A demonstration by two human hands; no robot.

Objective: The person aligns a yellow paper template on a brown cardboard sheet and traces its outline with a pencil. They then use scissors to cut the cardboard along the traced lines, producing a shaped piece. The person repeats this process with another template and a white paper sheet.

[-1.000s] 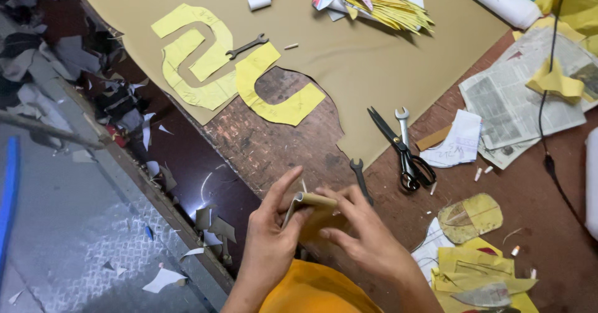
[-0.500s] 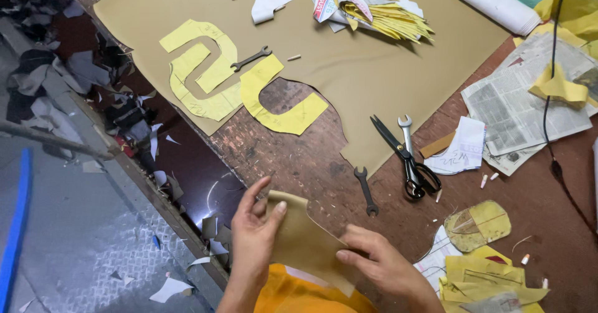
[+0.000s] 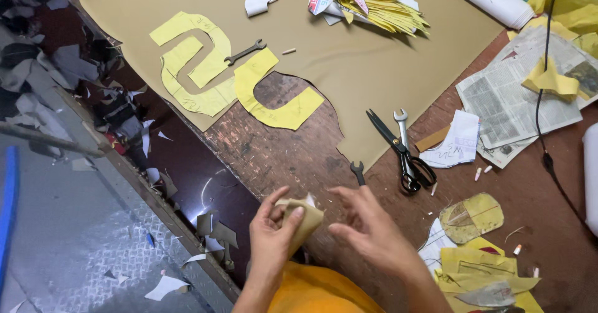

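Leather, a big tan sheet (image 3: 349, 57), covers the far half of the brown worktable (image 3: 280, 157), with a curved bite already cut out of its near edge. On it lie yellow paper patterns (image 3: 205, 70), a C-shaped one (image 3: 274, 98) beside the cut-out, and a small wrench (image 3: 245, 52) between them. Near the sheet's edge rest black scissors (image 3: 398, 151) and a silver spanner (image 3: 402, 126) (touching or nearly so), with newspaper (image 3: 517, 101) further right.

The step in hand looks like handling a freshly cut piece. The tan cut piece (image 3: 303, 221) sits at the near table edge, folded or curled, pinched in the left hand (image 3: 272, 241): thumb on its top, fingers wrapped behind, a closed firm hold. The right hand (image 3: 367, 232) is just beside it, not touching, fingers loosely spread and half-curled, holding nothing. Both forearms rise from the bottom of the view, above an orange garment (image 3: 317, 291).

By my judgement, the next move calls for the free hand to take the loose edge so the piece can be flattened or checked, without creasing it.
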